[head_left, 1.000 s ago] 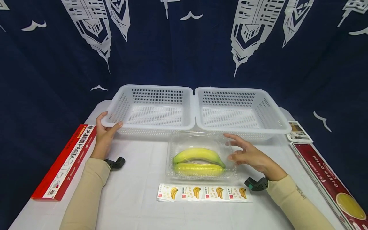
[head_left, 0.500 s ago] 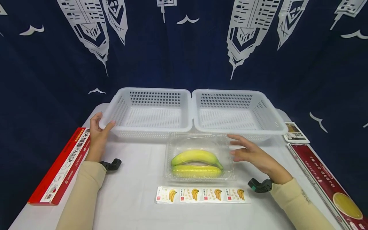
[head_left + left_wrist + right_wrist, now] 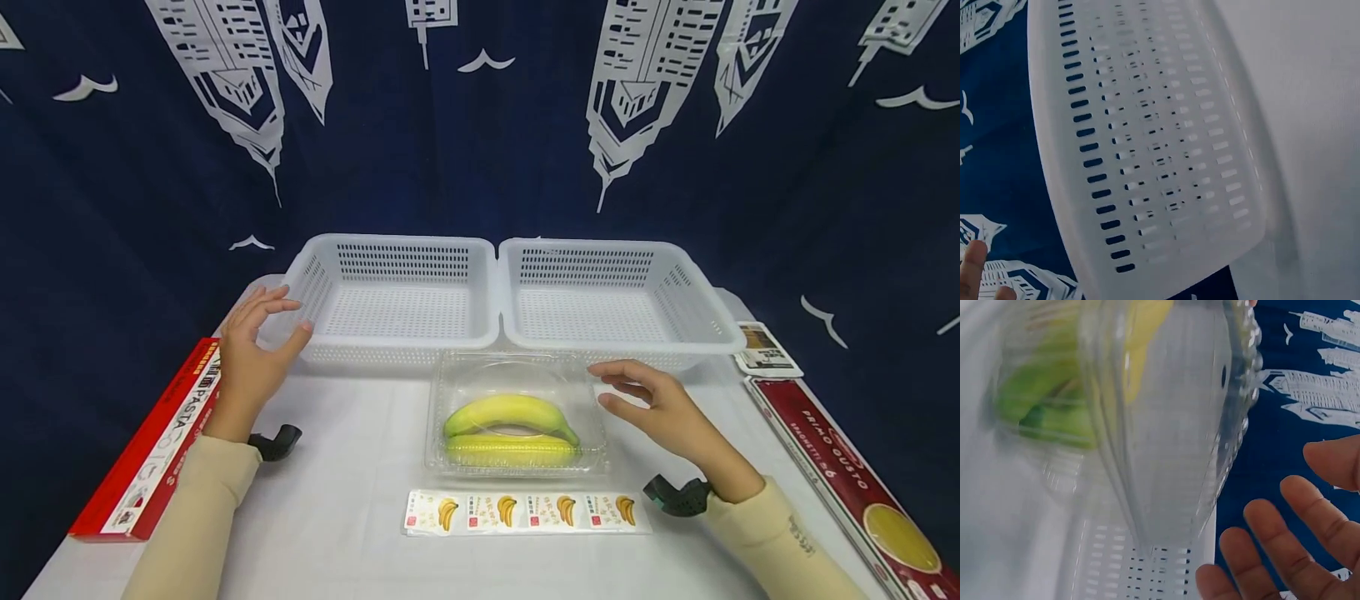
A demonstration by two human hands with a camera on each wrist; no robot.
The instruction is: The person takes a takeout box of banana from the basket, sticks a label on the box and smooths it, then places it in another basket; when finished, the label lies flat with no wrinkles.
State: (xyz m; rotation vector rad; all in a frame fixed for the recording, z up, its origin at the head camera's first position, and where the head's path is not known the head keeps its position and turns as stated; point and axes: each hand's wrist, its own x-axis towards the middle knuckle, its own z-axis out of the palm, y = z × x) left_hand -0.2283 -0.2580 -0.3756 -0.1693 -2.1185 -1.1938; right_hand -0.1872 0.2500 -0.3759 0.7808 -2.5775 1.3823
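My left hand is beside the left corner of a white slotted plastic basket, its fingers loosely spread and holding nothing. The left wrist view has that basket's slotted wall with fingertips low at the left. A clear plastic clamshell box with a lid stands in front of the baskets, with two yellow-green bananas inside. By its right side my right hand stays with relaxed fingers, nothing in them. In the right wrist view those fingers are apart from the box wall.
A second white basket adjoins the first at the back. In front of the box lies a strip of banana stickers. A red pasta box is at the left, a dark red spaghetti box and a small card at the right.
My left hand has let go of the left basket's corner and lifted off it, fingers spreading. The right hand stays beside the clear box, its fingers shifting slightly.
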